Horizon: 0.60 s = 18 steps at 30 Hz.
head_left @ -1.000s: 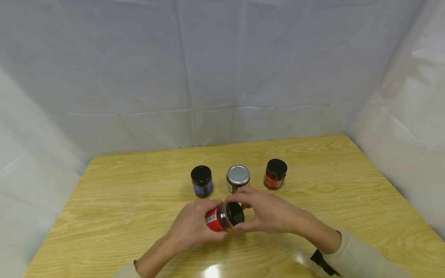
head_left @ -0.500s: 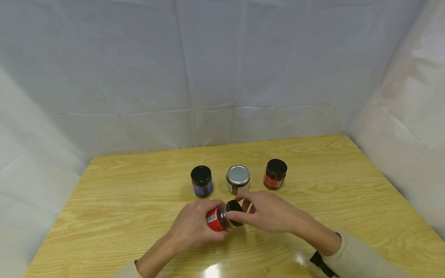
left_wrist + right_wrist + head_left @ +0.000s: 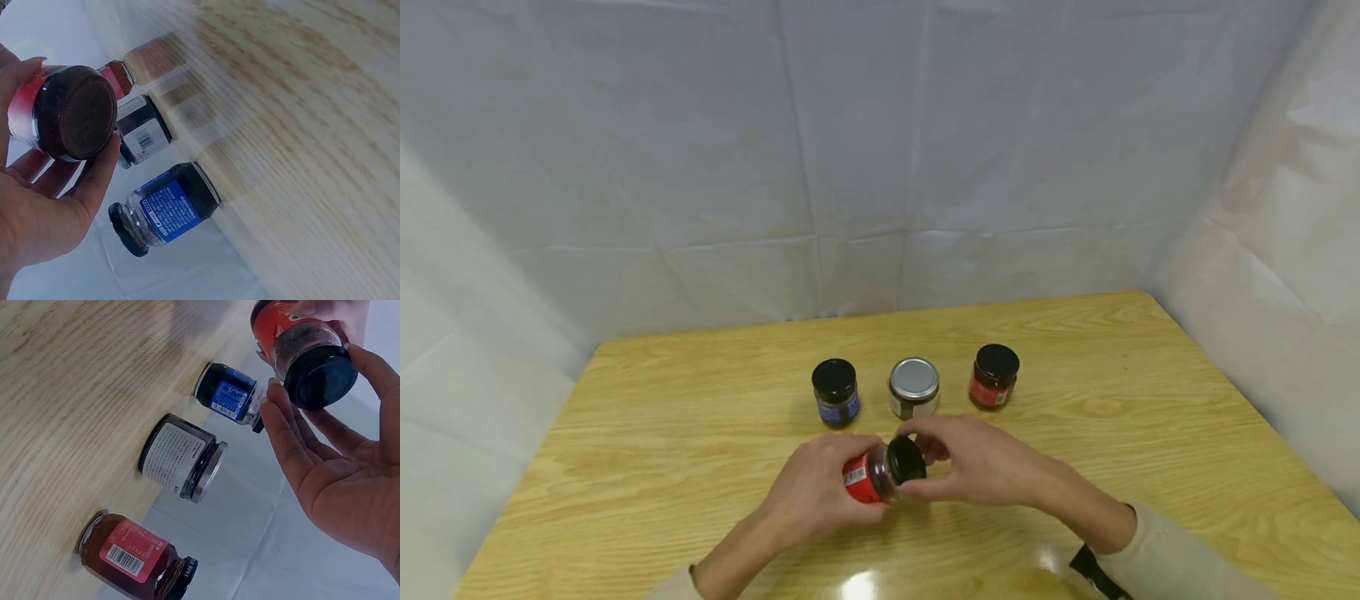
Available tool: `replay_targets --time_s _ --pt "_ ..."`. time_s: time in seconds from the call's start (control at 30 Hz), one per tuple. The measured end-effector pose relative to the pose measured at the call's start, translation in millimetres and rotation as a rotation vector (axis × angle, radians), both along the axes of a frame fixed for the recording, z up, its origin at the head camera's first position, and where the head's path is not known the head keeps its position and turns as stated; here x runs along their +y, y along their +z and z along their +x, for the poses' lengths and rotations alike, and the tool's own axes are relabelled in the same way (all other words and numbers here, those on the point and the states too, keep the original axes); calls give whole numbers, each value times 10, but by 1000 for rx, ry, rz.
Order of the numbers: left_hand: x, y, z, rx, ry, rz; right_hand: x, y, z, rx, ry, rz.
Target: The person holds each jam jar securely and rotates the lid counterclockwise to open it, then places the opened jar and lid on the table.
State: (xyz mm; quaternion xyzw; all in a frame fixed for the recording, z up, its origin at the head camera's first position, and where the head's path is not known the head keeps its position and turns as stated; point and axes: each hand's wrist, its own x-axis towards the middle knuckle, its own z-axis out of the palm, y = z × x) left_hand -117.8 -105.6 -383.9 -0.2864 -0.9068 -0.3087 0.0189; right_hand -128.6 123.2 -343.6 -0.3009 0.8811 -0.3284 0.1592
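My left hand [image 3: 816, 483] grips a glass jar with a red label [image 3: 857, 479], tilted on its side with the lid end toward the right. The jar's dark base [image 3: 87, 119] faces the left wrist camera, held above the table. My right hand [image 3: 985, 462] has its thumb and fingers round the edge of the jar's black lid [image 3: 322, 381], which sits on the jar's mouth. Clear glass shows between lid and label. The left palm hides part of the label.
Behind the hands three jars stand upright in a row: a blue-labelled jar [image 3: 837, 408], a silver-lidded jar [image 3: 914, 379] and another red-labelled jar [image 3: 990, 392]. The wooden table [image 3: 685, 417] has pale sheeting [image 3: 737, 283] behind it. A black strap [image 3: 1097, 571] lies by the right sleeve.
The right hand's thumb and fingers have shifted round the lid, the thumb crossing it half a second ago and now at its lower edge. The left hand and jar stay nearly still.
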Motion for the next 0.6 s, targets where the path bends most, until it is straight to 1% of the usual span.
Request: replay_targets --time_s 0.07,0.13,0.2,0.27,0.37,0.47,0.6 --pt "-2 -7 -2 -2 -1 3 7 -2 -2 15 17 -1" --pt "-7 -10 -3 -9 0 4 12 2 1 17 15 13" --pt "-13 -10 -4 -18 4 4 8 10 3 -7 -17 33" --pt "-19 -9 -4 -25 8 -1 -3 18 0 -51 -61 46" --pt "-21 -5 -7 -21 11 -13 -30 21 -6 -93 -112 58" --pt "-19 -2 -9 -9 15 -30 -56 14 -7 -89 -126 67" --pt "-16 1 -10 3 19 -46 -75 -1 2 -60 -128 75"
